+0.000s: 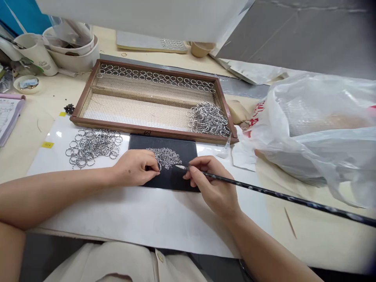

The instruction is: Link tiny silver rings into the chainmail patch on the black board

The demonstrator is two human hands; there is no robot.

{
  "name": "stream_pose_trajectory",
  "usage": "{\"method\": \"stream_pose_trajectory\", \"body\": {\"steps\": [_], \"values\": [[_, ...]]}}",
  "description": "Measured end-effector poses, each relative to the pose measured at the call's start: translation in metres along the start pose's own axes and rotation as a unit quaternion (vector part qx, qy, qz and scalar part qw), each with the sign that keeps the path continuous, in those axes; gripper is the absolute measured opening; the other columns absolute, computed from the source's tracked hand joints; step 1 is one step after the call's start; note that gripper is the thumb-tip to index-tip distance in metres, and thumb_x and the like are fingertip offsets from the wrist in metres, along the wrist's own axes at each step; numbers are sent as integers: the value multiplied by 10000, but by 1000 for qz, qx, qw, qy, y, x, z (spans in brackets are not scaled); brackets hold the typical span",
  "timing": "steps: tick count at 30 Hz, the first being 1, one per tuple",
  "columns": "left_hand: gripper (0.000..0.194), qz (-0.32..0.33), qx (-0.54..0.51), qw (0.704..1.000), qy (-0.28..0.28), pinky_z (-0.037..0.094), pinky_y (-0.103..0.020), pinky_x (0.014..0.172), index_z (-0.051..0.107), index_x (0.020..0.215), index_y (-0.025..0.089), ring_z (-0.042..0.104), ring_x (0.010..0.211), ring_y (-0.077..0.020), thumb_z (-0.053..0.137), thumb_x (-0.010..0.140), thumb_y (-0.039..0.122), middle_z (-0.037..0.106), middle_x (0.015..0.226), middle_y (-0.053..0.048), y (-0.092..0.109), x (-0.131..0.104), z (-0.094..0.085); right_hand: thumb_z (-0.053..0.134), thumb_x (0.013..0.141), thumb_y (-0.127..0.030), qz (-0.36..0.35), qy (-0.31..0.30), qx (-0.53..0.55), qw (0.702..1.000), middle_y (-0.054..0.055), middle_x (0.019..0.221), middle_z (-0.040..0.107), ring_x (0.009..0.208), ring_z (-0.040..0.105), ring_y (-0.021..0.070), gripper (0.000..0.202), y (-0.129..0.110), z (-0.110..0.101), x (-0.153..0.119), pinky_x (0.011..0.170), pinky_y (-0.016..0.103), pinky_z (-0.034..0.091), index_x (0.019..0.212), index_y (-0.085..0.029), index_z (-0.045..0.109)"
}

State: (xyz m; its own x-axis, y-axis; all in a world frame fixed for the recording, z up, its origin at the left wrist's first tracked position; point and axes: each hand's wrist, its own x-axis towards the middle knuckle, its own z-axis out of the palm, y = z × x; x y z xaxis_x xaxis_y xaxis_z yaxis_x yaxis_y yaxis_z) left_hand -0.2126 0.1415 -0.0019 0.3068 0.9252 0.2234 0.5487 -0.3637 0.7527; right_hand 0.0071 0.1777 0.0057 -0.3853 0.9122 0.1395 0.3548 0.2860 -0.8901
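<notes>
My left hand (136, 167) pinches a small silver ring (159, 167) at the left part of a black mat (179, 181). In my right hand (216, 184) is a long dark stick (264, 190) with a pale pointed tip, which points left over the mat. Between the hands lies a pile of tiny silver pieces (167, 157). Left of the mat, a heap of silver rings (94, 147) rests on a white sheet (132, 211). Behind is a wood-framed mesh tray (152, 134) with rows of rings along its far side and a ring pile at its right.
A white plastic bag (320, 133) bulges at the right, close to the tray. Cups and tubs (73, 58) stand at the back left, with a clipboard (10, 113) at the left edge. A thin wooden stick (290, 223) lies at the right.
</notes>
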Motion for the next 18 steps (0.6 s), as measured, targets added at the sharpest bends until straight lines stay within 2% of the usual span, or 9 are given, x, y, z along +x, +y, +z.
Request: {"method": "stream_pose_trajectory", "body": {"steps": [4, 13, 18], "values": [[140, -10, 2, 1000, -8, 436, -183, 541, 671, 644, 159, 590, 619, -89, 609, 769, 152, 654, 668, -4, 0, 1, 0, 545, 791, -162, 21, -13, -14, 1000, -23, 566, 574, 490, 548, 115, 112, 4, 2, 2, 441, 239, 437, 698, -197, 494], [142, -12, 4, 1000, -12, 430, -179, 537, 676, 646, 159, 589, 617, -87, 607, 770, 159, 652, 662, -1, 0, 1, 0, 530, 796, -214, 49, -29, -43, 997, -8, 603, 567, 540, 534, 129, 106, 3, 2, 3, 498, 273, 428, 696, -202, 497], [142, -14, 4, 1000, -10, 428, -174, 537, 679, 642, 157, 587, 612, -84, 610, 766, 158, 648, 656, 0, 1, 2, 0, 544, 803, -210, 70, -31, -22, 997, -5, 627, 570, 563, 532, 133, 102, 3, 2, 1, 521, 283, 427, 707, -209, 510]]}}
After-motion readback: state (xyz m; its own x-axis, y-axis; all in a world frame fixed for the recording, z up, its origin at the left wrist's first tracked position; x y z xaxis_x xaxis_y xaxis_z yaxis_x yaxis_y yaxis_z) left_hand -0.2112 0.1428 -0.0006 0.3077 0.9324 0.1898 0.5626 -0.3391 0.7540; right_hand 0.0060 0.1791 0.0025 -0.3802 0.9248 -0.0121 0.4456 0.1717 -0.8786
